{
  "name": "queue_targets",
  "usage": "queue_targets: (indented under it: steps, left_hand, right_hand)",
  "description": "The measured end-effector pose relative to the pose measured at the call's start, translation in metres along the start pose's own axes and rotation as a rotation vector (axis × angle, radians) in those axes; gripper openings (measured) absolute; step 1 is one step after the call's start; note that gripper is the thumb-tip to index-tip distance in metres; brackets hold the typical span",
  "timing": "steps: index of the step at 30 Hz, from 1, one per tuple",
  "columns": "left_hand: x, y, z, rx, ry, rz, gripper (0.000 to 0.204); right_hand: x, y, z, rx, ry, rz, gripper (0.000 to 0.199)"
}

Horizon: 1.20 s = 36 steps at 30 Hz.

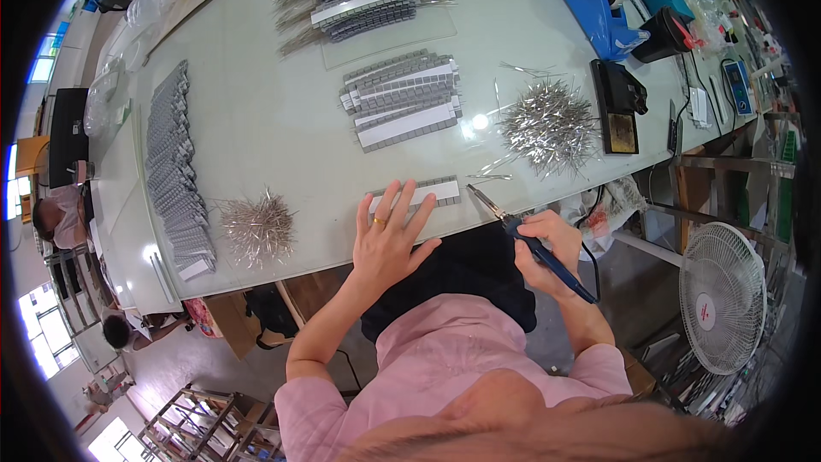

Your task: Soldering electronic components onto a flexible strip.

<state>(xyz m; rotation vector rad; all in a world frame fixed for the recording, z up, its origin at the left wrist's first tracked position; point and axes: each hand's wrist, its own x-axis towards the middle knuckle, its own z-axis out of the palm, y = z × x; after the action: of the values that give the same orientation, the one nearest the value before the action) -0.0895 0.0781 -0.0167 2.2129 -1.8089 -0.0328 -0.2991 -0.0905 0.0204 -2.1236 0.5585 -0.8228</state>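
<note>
My right hand (552, 248) is closed round the blue handle of a soldering iron (537, 250), its metal tip pointing up and left near the right end of a grey-and-white strip (446, 192). On that strip lies my left hand (386, 235), fingers spread and flat, a ring on one finger. Beyond it is a stack of similar grey-and-white strips (402, 98). A heap of thin silvery metal leads (550, 127) sits to the right of the stack. A smaller bundle of metal leads (258, 229) lies left of my left hand.
Far back, strips with long wire leads (363, 0) are piled up. A long row of grey strips (175, 171) runs along the left. At right stand a soldering stand (617, 107), a blue tape dispenser (590, 0) and a black cup (663, 37). A white fan (723, 299) is beside the table.
</note>
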Motion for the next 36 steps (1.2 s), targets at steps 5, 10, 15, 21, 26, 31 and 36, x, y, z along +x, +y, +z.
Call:
queue_targets:
  steps: [5, 10, 15, 21, 26, 31, 36]
  left_hand:
    - [0.001, 0.0, 0.001, 0.001, 0.001, 0.002, 0.064]
    - [0.001, 0.0, 0.002, 0.001, 0.004, 0.009, 0.063]
    - [0.0, -0.001, 0.002, -0.011, -0.002, 0.008, 0.062]
    - [0.001, -0.001, 0.002, -0.023, 0.001, 0.007, 0.062]
    - [-0.015, -0.008, -0.013, -0.071, 0.025, -0.03, 0.062]
    - [-0.059, -0.047, -0.03, 0.06, 0.211, -0.303, 0.058]
    - [-0.089, -0.073, -0.038, 0.202, 0.252, -0.487, 0.051]
  right_hand:
    - [0.003, -0.001, 0.001, 0.012, -0.006, -0.013, 0.021]
    - [0.008, -0.005, -0.001, -0.005, -0.045, -0.018, 0.021]
    - [0.013, -0.01, -0.002, -0.017, -0.089, -0.006, 0.021]
    - [0.017, -0.016, -0.002, -0.042, -0.116, 0.046, 0.021]
    - [0.002, -0.003, 0.003, 0.144, -0.054, 0.241, 0.019]
    - [-0.017, 0.011, 0.001, 0.463, 0.105, 0.292, 0.019]
    - [-0.011, 0.012, 0.009, 0.478, 0.039, 0.302, 0.018]
